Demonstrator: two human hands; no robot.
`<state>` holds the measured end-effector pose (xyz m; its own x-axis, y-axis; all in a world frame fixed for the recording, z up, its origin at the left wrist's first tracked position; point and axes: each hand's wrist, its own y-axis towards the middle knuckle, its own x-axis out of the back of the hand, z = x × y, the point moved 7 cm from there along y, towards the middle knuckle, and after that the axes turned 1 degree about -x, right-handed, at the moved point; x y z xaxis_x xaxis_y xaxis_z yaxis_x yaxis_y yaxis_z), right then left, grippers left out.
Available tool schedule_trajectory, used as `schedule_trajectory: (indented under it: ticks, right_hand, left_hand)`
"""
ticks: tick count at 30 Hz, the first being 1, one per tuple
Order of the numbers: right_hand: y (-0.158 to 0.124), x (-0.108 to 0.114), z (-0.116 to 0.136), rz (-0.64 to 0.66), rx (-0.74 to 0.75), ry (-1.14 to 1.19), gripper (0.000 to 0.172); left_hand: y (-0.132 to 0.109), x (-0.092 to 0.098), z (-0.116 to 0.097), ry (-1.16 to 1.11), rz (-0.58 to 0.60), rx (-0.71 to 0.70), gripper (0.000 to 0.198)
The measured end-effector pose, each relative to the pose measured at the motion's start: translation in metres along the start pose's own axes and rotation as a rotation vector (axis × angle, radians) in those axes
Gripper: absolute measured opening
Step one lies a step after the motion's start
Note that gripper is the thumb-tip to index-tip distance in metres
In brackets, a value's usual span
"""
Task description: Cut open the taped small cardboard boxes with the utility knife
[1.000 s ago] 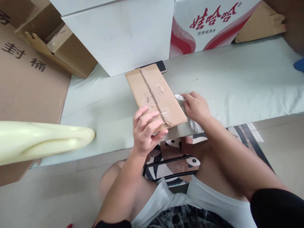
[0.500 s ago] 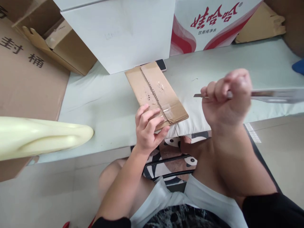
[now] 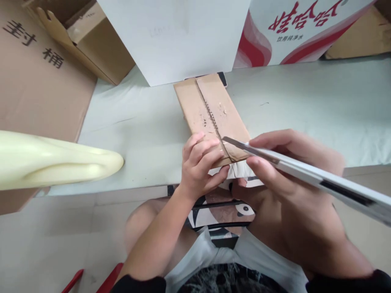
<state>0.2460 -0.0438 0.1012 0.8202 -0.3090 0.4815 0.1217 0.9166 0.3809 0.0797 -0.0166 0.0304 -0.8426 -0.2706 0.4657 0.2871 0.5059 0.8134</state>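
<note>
A flat brown cardboard box (image 3: 214, 110) lies on the covered surface, with a slit seam, torn spots and clear tape on its top. My left hand (image 3: 201, 162) grips its near left part, the fingers bent over the top and the thumb at the front edge. In my right hand (image 3: 293, 175) is a utility knife (image 3: 308, 173) with a white body, pinched between thumb and fingers close to the blade. Its blade tip points left, at the seam near the box's front end; whether it touches the cardboard I cannot tell.
A pale yellow inflated-looking object (image 3: 61, 165) juts in from the left. Behind stand a white box (image 3: 180, 40), a red-and-white printed carton (image 3: 275, 36) and an open brown carton (image 3: 104, 49). A dark flat device (image 3: 224, 78) pokes out behind the cardboard box.
My right hand has turned and come left and down, bringing the knife from beside the box to over its seam. My left hand stays on the box. The view has shifted slightly.
</note>
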Motion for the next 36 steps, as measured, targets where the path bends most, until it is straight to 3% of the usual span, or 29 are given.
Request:
schedule_trajectory:
  ticks: [3,9,20,30,36]
  right_hand:
    - [-0.002,-0.008,0.000,-0.114,0.044,-0.140,0.012]
    - [-0.005,-0.029,0.000,-0.048,0.150,-0.230,0.006]
    - [-0.006,-0.036,0.002,-0.085,0.146,-0.368,0.005]
    - [-0.010,-0.045,0.013,-0.156,0.392,-0.464,0.014]
    - [-0.010,-0.044,0.013,-0.179,0.409,-0.454,0.012]
  left_hand:
    - [0.000,0.000,0.000,-0.010,-0.001,0.013,0.023]
    - [-0.002,0.000,0.000,-0.028,-0.015,0.019,0.026]
    - [-0.001,0.000,-0.001,-0.029,-0.029,0.029,0.023]
    - [-0.001,0.000,0.001,-0.017,-0.056,0.032,0.025]
    - [-0.001,0.000,0.001,-0.021,-0.062,0.023,0.025]
